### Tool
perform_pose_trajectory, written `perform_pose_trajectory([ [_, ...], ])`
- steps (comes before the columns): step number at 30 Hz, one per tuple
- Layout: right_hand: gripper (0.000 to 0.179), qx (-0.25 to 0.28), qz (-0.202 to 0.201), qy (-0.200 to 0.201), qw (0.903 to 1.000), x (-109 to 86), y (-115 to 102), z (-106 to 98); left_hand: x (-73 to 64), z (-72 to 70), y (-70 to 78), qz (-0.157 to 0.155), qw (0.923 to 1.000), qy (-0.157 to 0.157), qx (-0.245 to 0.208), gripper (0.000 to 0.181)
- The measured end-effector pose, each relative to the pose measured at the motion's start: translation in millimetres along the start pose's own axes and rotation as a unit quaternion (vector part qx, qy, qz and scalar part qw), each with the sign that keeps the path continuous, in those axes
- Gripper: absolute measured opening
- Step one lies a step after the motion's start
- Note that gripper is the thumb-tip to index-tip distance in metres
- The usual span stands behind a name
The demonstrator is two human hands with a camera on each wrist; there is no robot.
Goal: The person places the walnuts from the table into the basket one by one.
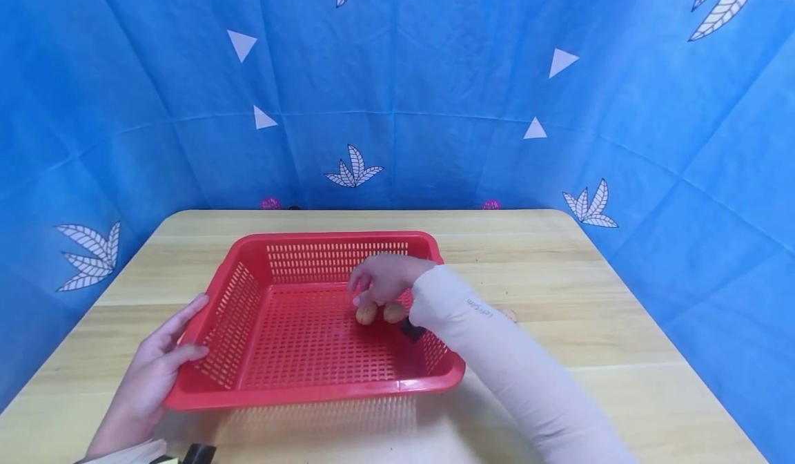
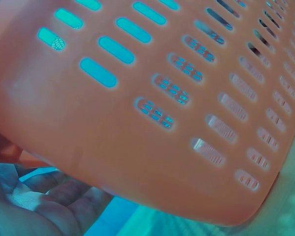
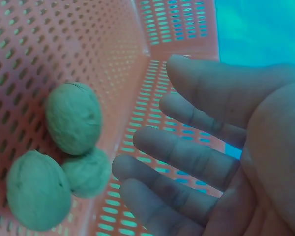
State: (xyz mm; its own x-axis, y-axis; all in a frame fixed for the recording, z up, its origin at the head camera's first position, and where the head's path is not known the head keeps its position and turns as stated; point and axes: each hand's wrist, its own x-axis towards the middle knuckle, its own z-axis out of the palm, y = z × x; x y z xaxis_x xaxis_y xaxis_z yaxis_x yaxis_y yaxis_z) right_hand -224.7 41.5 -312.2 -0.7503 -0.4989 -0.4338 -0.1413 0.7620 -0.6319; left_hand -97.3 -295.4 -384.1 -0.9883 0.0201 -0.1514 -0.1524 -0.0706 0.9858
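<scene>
A red plastic basket (image 1: pixel 323 340) with slotted walls stands on the wooden table. My left hand (image 1: pixel 149 374) grips its left rim, thumb on the inner side; in the left wrist view, the curled fingers (image 2: pixel 71 204) show beneath the rim. Inside the basket, toward its right end, is my right hand (image 1: pixel 388 277). The right wrist view shows that hand (image 3: pixel 211 147) with fingers spread and nothing held. Three walnuts lie beside its fingertips, apart from them: an upper walnut (image 3: pixel 73 118), a lower walnut (image 3: pixel 39 191) and a smaller-looking walnut (image 3: pixel 88 172) partly behind them.
Another round, light-brown thing (image 1: pixel 509 314), partly hidden by the right sleeve (image 1: pixel 515 367), lies on the table (image 1: pixel 596 298) right of the basket. A blue patterned curtain (image 1: pixel 397 70) surrounds the table's back and sides. Black devices sit at both wrists.
</scene>
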Motion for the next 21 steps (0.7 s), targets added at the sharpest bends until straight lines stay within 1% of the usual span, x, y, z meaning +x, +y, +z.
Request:
perform_pose_trajectory([
  [2,0.036,-0.052,-0.025,0.004,0.9983,1.7,1.5,-5.1,-0.3,0.2,0.5,-0.002,1.0000,-0.002,-0.003,0.077],
  [3,0.036,-0.064,-0.033,0.006,0.9974,2.6,2.4,-7.7,-0.4,0.3,0.7,-0.004,1.0000,-0.001,-0.004,0.077],
  [4,0.034,-0.088,-0.047,0.009,0.9950,3.3,3.0,-10.6,-0.5,0.3,0.8,-0.006,1.0000,0.000,-0.004,0.077],
  [7,0.030,-0.137,-0.082,0.015,0.9870,4.8,5.4,-18.5,-0.9,0.6,1.2,-0.015,0.9999,0.005,-0.003,0.077],
  [12,0.032,-0.178,-0.114,0.028,0.9770,3.0,11.2,-29.8,-0.8,1.2,0.3,-0.009,0.9999,0.007,-0.004,0.077],
  [16,0.034,-0.181,-0.131,0.046,0.9737,-1.8,18.3,-38.4,-0.4,0.9,-0.9,0.002,1.0000,0.002,-0.004,0.076],
  [21,0.033,-0.159,-0.148,0.060,0.9744,-6.4,29.3,-47.4,0.4,-0.1,-1.6,0.006,0.9999,0.000,-0.011,0.076],
])
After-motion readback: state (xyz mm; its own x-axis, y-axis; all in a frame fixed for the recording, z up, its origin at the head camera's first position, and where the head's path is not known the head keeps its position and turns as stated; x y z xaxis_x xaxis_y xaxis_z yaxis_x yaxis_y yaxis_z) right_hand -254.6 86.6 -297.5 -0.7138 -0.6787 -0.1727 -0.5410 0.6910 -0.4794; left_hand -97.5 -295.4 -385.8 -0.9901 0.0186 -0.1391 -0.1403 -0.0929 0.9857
